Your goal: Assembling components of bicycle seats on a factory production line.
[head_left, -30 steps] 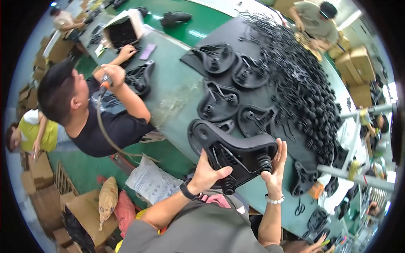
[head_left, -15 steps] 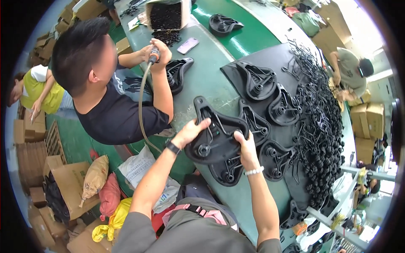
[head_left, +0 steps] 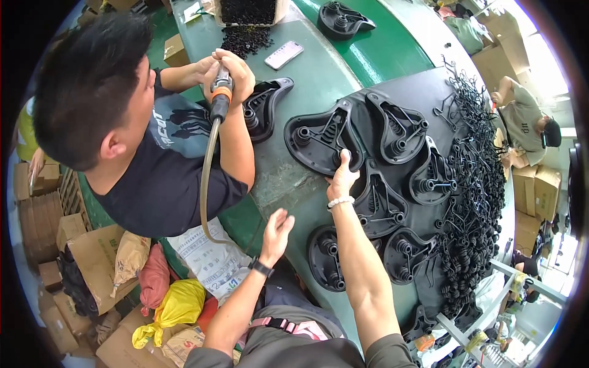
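The right hand (head_left: 341, 176) rests with fingers spread flat on the rear edge of the black saddle base (head_left: 320, 136), which lies underside-up on the green table (head_left: 319, 67), while the left hand (head_left: 276, 230) hangs open and empty just off the table's near edge. Further saddle bases (head_left: 402, 129) crowd the right side against a heap of black wire springs (head_left: 475, 202), and a co-worker's arms and air tool (head_left: 219, 101) occupy the left. Bare tabletop remains only between the co-worker's elbow and the saddle base; the springs blur together toward the rim.

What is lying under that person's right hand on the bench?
The right hand rests on a black moulded saddle base, underside up, showing ribs and round sockets. The green bench lies beneath; the patch under the palm is hidden.
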Available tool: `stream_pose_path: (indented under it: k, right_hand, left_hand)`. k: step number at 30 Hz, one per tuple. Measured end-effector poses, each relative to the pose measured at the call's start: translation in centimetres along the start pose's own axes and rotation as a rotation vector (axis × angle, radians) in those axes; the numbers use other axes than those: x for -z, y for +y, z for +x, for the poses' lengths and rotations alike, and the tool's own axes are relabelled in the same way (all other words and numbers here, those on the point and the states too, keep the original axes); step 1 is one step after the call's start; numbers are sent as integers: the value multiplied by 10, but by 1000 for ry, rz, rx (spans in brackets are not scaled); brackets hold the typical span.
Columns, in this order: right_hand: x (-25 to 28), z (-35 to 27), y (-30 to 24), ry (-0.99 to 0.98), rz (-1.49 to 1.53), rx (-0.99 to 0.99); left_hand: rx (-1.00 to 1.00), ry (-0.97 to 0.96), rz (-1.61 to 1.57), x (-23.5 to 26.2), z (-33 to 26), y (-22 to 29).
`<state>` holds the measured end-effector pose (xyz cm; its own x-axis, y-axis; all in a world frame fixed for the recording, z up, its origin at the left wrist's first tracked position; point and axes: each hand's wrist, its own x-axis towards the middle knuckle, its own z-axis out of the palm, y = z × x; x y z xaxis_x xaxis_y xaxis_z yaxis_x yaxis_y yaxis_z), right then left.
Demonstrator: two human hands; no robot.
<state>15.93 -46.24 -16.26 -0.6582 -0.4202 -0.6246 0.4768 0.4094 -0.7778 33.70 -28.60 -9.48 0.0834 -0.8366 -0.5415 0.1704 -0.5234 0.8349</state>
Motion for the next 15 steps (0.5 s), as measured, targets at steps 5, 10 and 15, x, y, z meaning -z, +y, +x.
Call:
stream_pose_path:
  k: [5, 10, 15]
  right_hand:
    - [-22, -48, 22, -8, 72, 36]
    - [-17, -66, 4, 145, -236, 83]
    - [-7, -96, -35, -77, -315, -126]
  left_hand:
    - [41, 105, 76, 51, -28, -34]
    - [-14, -42, 129, 27, -14, -19]
    - [-105, -98, 275, 18, -11, 4]
